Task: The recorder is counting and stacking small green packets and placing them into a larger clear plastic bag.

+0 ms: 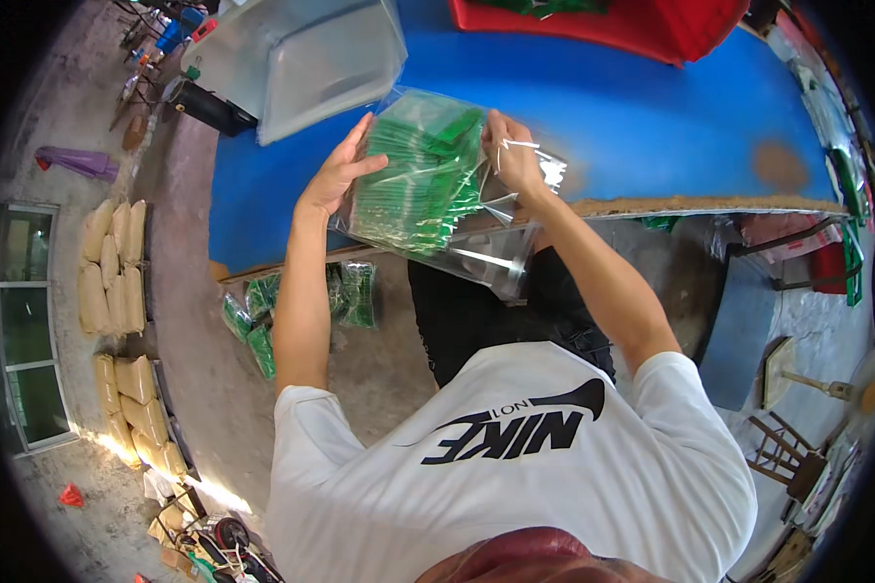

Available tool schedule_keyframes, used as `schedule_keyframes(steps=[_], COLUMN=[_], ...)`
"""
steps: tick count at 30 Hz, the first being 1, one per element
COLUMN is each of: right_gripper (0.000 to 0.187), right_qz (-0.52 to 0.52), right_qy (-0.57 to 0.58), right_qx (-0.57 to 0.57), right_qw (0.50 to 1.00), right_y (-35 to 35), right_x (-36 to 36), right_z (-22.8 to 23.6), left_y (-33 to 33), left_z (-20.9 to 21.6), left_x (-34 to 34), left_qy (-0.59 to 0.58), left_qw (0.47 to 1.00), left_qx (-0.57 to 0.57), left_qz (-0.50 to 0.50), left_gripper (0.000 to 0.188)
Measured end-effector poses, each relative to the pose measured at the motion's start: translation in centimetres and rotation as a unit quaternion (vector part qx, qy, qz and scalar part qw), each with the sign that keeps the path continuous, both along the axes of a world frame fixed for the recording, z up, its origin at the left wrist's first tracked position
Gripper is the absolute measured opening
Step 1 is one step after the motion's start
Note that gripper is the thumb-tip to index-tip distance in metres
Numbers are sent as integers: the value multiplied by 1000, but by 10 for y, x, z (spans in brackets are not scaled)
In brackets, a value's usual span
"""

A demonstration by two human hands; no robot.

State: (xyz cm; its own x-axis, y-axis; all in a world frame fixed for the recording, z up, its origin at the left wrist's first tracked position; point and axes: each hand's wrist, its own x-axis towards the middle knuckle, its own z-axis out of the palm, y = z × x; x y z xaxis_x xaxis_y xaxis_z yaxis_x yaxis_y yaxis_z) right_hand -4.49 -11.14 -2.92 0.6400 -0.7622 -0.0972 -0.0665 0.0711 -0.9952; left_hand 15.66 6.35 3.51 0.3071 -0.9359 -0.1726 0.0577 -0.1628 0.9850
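Note:
A clear plastic bag (pixel 496 257) filled with a stack of green packets (pixel 413 175) lies tilted over the near edge of the blue table. My left hand (pixel 340 167) holds the bag's left side, its thumb lying over the plastic and its fingers along the edge. At the upper right side, my right hand (pixel 515 155) is closed on the bag with bent fingers. Thin white strips (pixel 517 144) stick out around the right fingers. Exactly what those fingertips pinch is partly hidden.
On the blue table (pixel 671 126) stand a red tray (pixel 574 34) at the back and a translucent plastic bin (pixel 331 68) at the left, beside a black cylinder (pixel 209 107). More green packs (pixel 262 311) lie under the table. A blue bench (pixel 739 330) is at the right.

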Motion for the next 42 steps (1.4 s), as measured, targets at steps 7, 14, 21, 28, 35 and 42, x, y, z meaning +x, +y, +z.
schedule_keyframes(steps=[7,14,21,28,35,42], right_gripper=[39,22,45,49,34,15], right_qz=[-27,206,98,-39,140,500], right_qy=[19,39,53,-43,-140,-8], right_qx=[-217,-564,90,20,72,83], right_qw=[976,799,990,998,978,862], right_y=[-2,27,22,36,105,20], right_x=[11,-37,-33,-7,-19,-125], right_z=[10,0,7,-7,33,58], left_y=[12,29,44,43,-16,1], left_z=[2,11,13,13,39,-7], left_x=[-13,-29,-13,8,11,-83], left_qy=[-45,-85,-148,-124,-308,-713], left_qw=[999,995,985,987,923,691], left_qx=[22,47,77,72,132,94], left_qz=[-11,-35,-40,-75,-188,-67], left_gripper=[103,100,102,101,107,87])
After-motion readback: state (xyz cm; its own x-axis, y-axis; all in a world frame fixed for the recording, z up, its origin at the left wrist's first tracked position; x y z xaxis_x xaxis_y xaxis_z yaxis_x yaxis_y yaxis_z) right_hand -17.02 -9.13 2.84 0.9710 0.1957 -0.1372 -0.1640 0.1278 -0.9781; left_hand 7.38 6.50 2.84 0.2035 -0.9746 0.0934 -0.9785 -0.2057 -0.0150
